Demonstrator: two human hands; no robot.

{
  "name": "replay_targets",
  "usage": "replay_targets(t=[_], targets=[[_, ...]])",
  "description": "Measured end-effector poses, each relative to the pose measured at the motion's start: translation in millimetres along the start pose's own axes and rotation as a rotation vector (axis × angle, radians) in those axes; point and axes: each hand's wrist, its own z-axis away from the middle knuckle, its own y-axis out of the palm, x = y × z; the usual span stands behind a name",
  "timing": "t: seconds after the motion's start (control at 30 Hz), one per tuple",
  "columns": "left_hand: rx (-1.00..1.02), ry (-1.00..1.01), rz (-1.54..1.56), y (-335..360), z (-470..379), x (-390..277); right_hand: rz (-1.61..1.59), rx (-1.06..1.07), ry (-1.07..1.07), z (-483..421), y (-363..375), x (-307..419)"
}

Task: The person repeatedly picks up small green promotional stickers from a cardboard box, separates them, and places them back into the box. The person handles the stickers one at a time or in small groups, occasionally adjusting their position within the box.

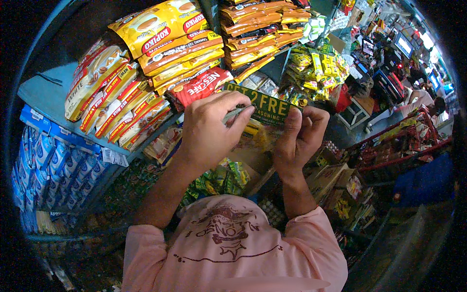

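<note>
A green printed packaging strip (271, 104) with yellow lettering stretches between my two hands, above the opened goods below. My left hand (215, 126) is closed at its left end; a thin greyish edge (235, 114) shows between thumb and fingers, and I cannot tell whether it is a fold of the strip or a separate thing. At the other end my right hand (301, 133) pinches the strip, thumb in front and fingers curled behind. Just beyond my left hand lies a red Nescafé pack (202, 87). Beneath my hands are green and yellow sachets (228, 179) beside a cardboard box (255, 160).
Stacked Kopiko coffee packs (160, 33) and white coffee packs (113, 95) fill the shelf at left. Blue packs (58, 157) hang below it. Yellow-green sachets (321, 69) hang ahead. Cartons (332, 182) stand at right; another person (419, 102) is farther off.
</note>
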Motion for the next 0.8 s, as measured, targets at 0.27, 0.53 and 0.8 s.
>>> replay_targets(t=[0.27, 0.53, 0.8], targets=[[-0.206, 0.135, 0.035, 19, 4, 2, -0.115, -0.110, -0.022, -3, 1, -5], [-0.209, 0.059, 0.123, 27, 13, 5, -0.038, -0.068, 0.008, -1, -2, 1], [-0.050, -0.215, 0.459, 35, 31, 0, 0.057, -0.015, -0.159, 9, -1, 10]])
